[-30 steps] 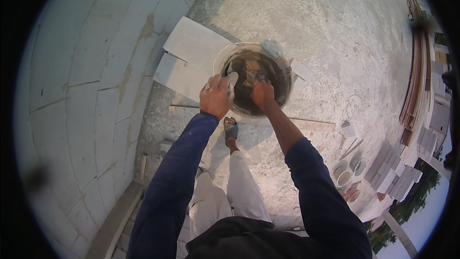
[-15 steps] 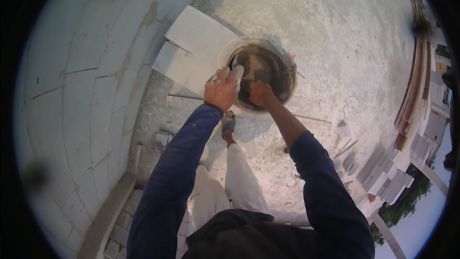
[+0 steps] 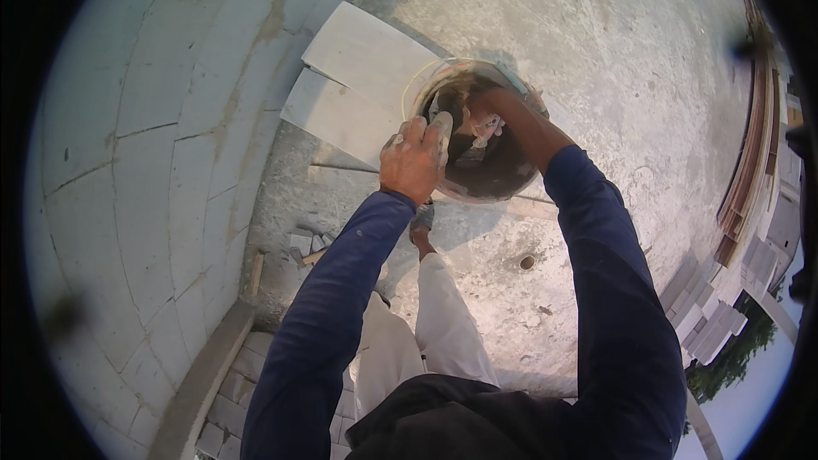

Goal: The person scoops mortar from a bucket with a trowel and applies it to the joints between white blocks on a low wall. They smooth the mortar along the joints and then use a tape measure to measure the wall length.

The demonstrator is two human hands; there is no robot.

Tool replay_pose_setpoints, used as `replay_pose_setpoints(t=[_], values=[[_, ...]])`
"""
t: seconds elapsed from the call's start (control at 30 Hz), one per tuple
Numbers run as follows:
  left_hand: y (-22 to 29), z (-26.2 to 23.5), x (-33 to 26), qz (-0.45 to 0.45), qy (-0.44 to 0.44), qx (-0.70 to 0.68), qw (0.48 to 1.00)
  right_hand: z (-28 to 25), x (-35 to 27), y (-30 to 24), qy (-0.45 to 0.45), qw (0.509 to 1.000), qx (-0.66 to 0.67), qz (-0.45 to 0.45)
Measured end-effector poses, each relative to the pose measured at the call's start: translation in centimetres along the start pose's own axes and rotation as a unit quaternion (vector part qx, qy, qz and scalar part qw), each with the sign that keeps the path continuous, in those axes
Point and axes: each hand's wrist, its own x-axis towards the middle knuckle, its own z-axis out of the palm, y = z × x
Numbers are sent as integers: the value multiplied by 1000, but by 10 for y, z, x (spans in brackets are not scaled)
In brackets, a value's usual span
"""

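Note:
A round bucket (image 3: 511, 196) with dark grey wet mortar (image 3: 490, 177) smeared inside stands on the floor ahead of me. My left hand (image 3: 411, 158) is closed at its near left rim, with mortar on the fingers. A pale, mortar-coated piece lies along that hand's inner side; whether it is a tool cannot be made out. Deep in the bucket, my right hand (image 3: 489, 109) is bent inward, closed. A whitish, smeared shape shows below its fingers, too unclear to name. The bucket wall and shadow hide part of it.
Large pale blocks (image 3: 366, 51) lie left of the bucket, beside a block wall (image 3: 153, 179). Long boards (image 3: 745, 162) and stacked blocks (image 3: 711, 324) line the right. Small block scraps (image 3: 302, 243) sit near the wall's foot. My sandalled foot (image 3: 422, 217) is just below the bucket.
My right hand has moved from the bucket's near side up and farther in, its forearm now crossing the right rim. The left hand stays at the near left rim. The view has shifted slightly.

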Motion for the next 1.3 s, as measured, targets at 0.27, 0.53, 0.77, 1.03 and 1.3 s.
replay_pose_setpoints(t=[0.27, 0.53, 0.77, 1.03, 1.3], values=[[3, -15, -8, -62, -38, 16, 997, -9, -88, 20, 33, 997, -44, -45], [-8, -41, -40, -131, -60, -77, 987, 82, -209, 62, 311, 948, 56, -42], [-72, -59, -144, -222, 4, -77, 972, 193, -286, 61, 447, 800, 351, -190], [-136, -113, -369, -448, -63, -56, 890, 245, -306, 83, 465, 605, 586, -272], [-123, -122, -518, -458, -100, -18, 883, 243, -207, 76, 311, 334, 693, -558]])
